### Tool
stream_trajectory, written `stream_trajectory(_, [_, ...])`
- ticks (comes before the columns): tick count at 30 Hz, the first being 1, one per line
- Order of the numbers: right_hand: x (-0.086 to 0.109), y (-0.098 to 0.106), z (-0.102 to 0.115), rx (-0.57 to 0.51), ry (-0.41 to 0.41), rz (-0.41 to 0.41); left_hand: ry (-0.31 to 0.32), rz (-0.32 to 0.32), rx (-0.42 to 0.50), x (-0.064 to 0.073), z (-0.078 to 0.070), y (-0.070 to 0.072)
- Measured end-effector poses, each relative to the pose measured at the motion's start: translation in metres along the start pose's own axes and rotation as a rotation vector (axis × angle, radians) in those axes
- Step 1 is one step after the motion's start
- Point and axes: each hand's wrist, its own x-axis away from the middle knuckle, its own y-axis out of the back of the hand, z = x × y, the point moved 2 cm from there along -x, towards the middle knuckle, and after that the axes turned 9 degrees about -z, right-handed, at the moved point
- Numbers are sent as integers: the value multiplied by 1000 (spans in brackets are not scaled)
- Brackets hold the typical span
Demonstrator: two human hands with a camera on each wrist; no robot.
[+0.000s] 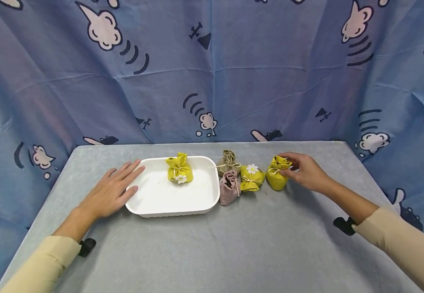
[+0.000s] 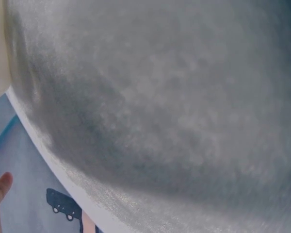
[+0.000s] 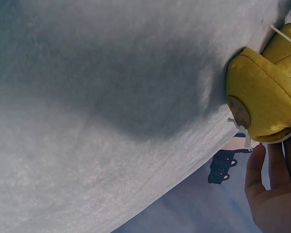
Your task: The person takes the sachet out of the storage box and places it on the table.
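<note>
A white tray [image 1: 168, 203] stands left of centre in the head view, with a yellow-green drawstring pouch [image 1: 177, 165] bearing a white flower inside it near the back. My left hand [image 1: 111, 191] rests at the tray's left rim, fingers straight and spread; only a fingertip [image 2: 2, 185] of it shows in the left wrist view. With thumb and fingers, my right hand [image 1: 308, 175] pinches the gathered neck of a yellow-green pouch [image 1: 276, 182] that stands upright on the table. The right wrist view shows this pouch [image 3: 262, 92] beside the fingers, its far side cut off.
Between the tray and the pinched pouch sit a brown pouch [image 1: 227, 162], a pinkish pouch [image 1: 229, 193] and a flowered yellow-green pouch [image 1: 253, 179]. The grey table [image 1: 233, 252] ends at a printed blue curtain [image 1: 255, 93] behind.
</note>
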Motion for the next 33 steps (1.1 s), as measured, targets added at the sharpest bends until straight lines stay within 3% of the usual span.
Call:
stream_trajectory(12, [-8, 3, 10, -3, 33, 33, 22, 27, 2, 1, 0, -1])
stream_trajectory(20, [-27, 5, 43, -49, 57, 67, 9, 16, 2, 0, 0, 0])
stream_trajectory(28, [-44, -1, 80, -95, 163, 75, 15, 31, 0, -1, 0, 0])
stream_trajectory(33, [-54, -9, 106, -153, 181, 99, 21, 30, 0, 0, 0, 0])
